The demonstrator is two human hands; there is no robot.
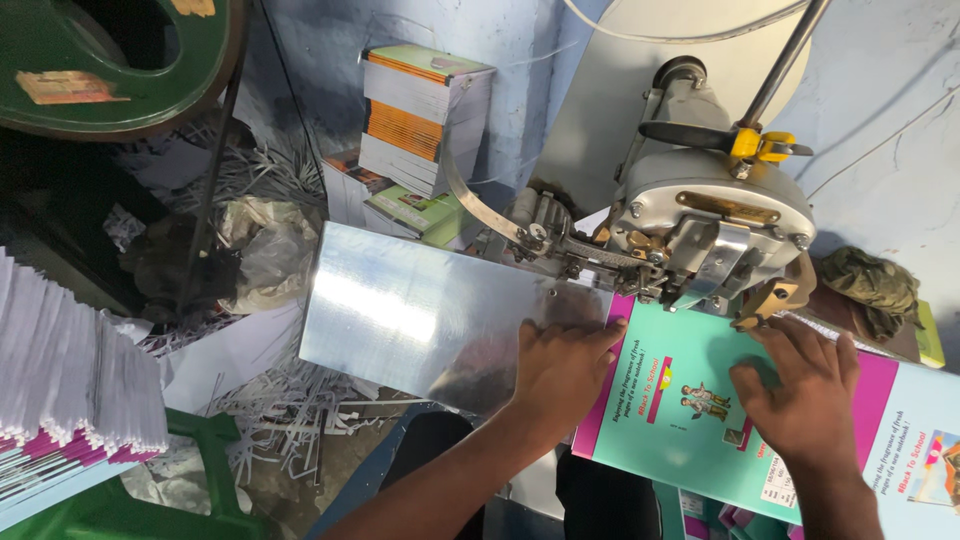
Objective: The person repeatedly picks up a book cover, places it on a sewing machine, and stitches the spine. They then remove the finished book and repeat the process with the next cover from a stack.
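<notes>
A teal and pink notebook cover sheet (670,420) lies flat under the head of a grey wire-stitching machine (700,215). My left hand (560,365) presses flat on the sheet's left edge, where it meets the shiny metal table plate (400,310). My right hand (800,395) lies flat on the sheet to the right, just below the machine's head. Neither hand grips anything; both have the fingers spread on the paper.
A stack of bound notebooks (420,120) stands at the back by the blue wall. Piled pink-edged booklets (60,390) sit at the left on a green stool (150,500). Paper trimmings (280,410) litter the floor. A green wheel (110,60) is top left.
</notes>
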